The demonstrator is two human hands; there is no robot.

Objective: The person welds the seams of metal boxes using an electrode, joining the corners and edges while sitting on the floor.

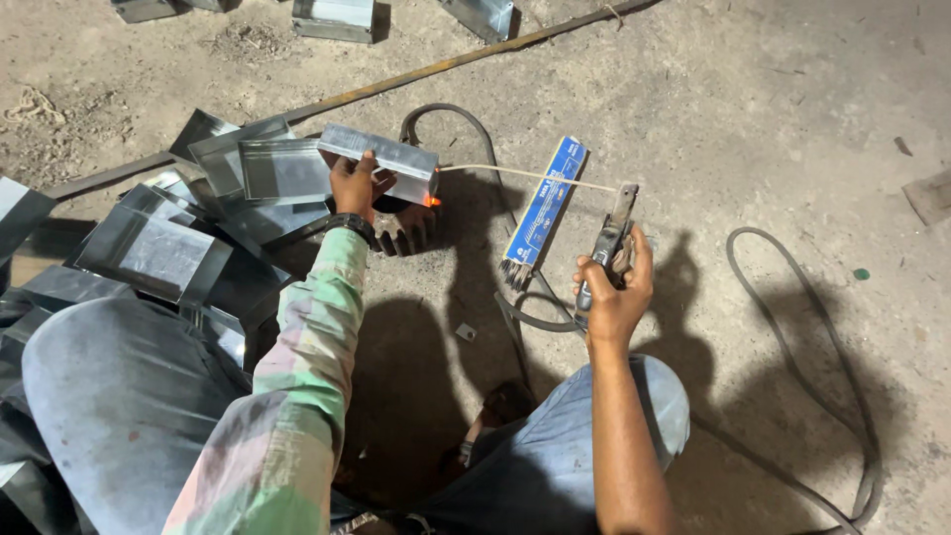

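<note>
Dusty, gritty concrete floor [753,109] all round, with a rusty bar [396,84] lying across it. Left hand [355,183] is clamped on a shiny folded sheet-metal channel [381,159], holding it over a toothed gear [404,230]. Right hand [616,287] is wrapped tight round the electrode holder [609,243], its thin welding rod [525,176] reaching to an orange glow [432,201] at the channel's end. Blue rod packet [543,203] lies between the hands; more shiny channels [178,248] are piled at left.
</note>
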